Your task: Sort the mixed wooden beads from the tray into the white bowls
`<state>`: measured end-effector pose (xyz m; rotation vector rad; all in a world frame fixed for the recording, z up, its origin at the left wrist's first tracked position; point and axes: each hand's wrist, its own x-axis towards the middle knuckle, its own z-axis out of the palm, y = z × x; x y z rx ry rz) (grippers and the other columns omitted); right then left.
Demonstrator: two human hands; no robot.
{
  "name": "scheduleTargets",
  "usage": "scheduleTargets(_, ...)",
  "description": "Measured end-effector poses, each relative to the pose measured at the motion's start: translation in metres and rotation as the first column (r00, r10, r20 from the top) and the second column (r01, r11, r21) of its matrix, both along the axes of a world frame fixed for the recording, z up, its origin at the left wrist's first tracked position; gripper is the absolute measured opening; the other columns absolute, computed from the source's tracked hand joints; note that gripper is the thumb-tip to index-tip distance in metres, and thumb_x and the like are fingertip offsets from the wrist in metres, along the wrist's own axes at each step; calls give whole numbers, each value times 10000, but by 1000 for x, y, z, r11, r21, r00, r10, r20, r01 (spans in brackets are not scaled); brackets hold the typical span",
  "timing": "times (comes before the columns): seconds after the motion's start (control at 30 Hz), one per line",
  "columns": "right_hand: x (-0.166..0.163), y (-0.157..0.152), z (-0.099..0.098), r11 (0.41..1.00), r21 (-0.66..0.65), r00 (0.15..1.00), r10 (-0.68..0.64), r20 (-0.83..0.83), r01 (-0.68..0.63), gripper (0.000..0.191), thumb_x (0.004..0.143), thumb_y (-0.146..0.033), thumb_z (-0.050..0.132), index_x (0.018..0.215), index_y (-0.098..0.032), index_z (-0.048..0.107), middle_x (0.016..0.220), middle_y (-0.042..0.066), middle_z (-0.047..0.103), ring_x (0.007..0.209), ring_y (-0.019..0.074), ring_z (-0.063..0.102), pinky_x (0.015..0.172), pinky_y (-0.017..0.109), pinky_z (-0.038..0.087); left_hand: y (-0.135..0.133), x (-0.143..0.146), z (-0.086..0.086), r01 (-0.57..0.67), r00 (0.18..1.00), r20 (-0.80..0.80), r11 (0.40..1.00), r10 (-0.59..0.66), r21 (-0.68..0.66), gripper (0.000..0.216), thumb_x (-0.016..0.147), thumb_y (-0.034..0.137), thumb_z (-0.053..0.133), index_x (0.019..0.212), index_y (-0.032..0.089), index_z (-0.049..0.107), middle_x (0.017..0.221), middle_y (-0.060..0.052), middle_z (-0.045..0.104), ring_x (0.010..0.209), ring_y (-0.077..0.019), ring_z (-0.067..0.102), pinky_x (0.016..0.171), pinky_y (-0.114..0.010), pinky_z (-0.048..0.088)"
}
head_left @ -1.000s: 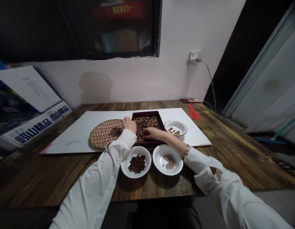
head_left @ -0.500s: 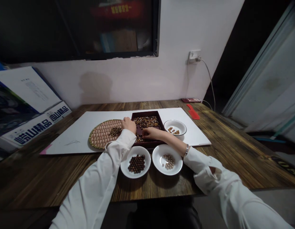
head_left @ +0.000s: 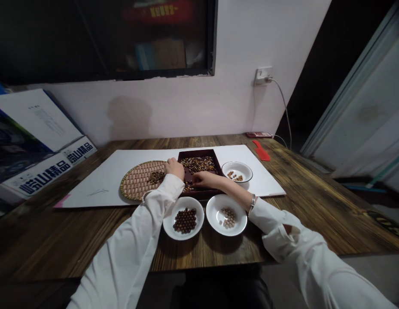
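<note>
My left hand [head_left: 175, 168] is curled between the woven tray [head_left: 135, 180] and the left wall of the dark red box [head_left: 199, 151]; what its fingers hold, if anything, is hidden. Inside the box's near part, my right hand [head_left: 204, 179] reaches in from the right, fingers closed low over the beads [head_left: 188, 186]. I cannot make out what is in them. Mixed brown and yellow beads [head_left: 199, 164] fill the box's far part. On the woven tray lies a small heap of brownish beads [head_left: 156, 177].
In front stand a white bowl [head_left: 169, 229] of dark brown beads and another bowl [head_left: 241, 227] of pale beads. A third bowl [head_left: 247, 170] with yellowish beads sits right of the box. A white board [head_left: 99, 171] lies underneath; a red comb-like piece [head_left: 262, 152] and a phone [head_left: 257, 134] lie behind.
</note>
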<state>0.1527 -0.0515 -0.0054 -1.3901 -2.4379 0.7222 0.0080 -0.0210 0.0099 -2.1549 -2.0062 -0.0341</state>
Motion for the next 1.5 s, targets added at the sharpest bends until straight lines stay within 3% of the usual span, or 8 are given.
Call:
scheduleTargets(0.17, 0, 1, -2, 1000, 11, 1000, -1, -1, 1, 111, 866, -138, 653, 953, -103, 712, 933, 82, 737, 776, 147, 608, 682, 226, 432, 1, 0, -2, -8, 1000, 18, 1000, 8, -5, 486, 966, 77, 257, 1258, -34, 629, 1320, -256, 549, 1231, -313, 483, 960, -369, 356)
scheduleTargets(0.43, -1, 0, -1, 1000, 9, 1000, -21, 8, 21, 110, 902, -148, 631, 974, -86, 687, 978, 106, 734, 804, 156, 615, 708, 232, 434, 2, 0, -6, -23, 999, 34, 1000, 24, -20, 489, 952, 294, 498, 1307, -34, 573, 1319, -267, 557, 1258, -333, 486, 997, -365, 363)
scheduleTargets(0.73, -2, -3, 2, 994, -13, 994, -110, -15, 109, 78, 959, -166, 543, 974, -121, 606, 955, 96, 709, 756, 146, 587, 667, 229, 422, 5, 0, -9, -24, 999, 28, 1000, 25, -19, 505, 946, 321, 520, 1313, -25, 556, 1324, -264, 547, 1248, -329, 491, 981, -353, 367)
scheduleTargets(0.9, -3, -1, 1, 987, -53, 987, -154, -43, 152, 147, 1002, -193, 459, 893, -144, 544, 834, 69, 659, 681, 136, 523, 629, 241, 394, 5, 0, -10, -29, 999, 40, 999, 29, -13, 530, 937, 332, 535, 1301, -53, 552, 1314, -265, 549, 1244, -329, 490, 982, -355, 362)
scheduleTargets(1.27, -2, 2, -1, 978, -188, 969, -125, -215, 85, 275, 972, -177, 436, 699, -172, 471, 647, -2, 534, 610, 116, 437, 608, 244, 384, 5, 0, -9, -24, 999, 29, 1000, 24, -20, 525, 935, 326, 537, 1306, -45, 554, 1306, -269, 549, 1238, -321, 502, 969, -354, 375)
scheduleTargets(1.5, -1, 3, -2, 948, -319, 947, -107, -302, 6, 337, 1004, -186, 405, 676, -167, 482, 532, -27, 510, 501, 91, 438, 538, 213, 366, 5, 0, -9, -29, 998, 48, 999, 30, -16, 517, 934, 323, 548, 1297, -45, 559, 1315, -266, 554, 1246, -320, 506, 991, -352, 376)
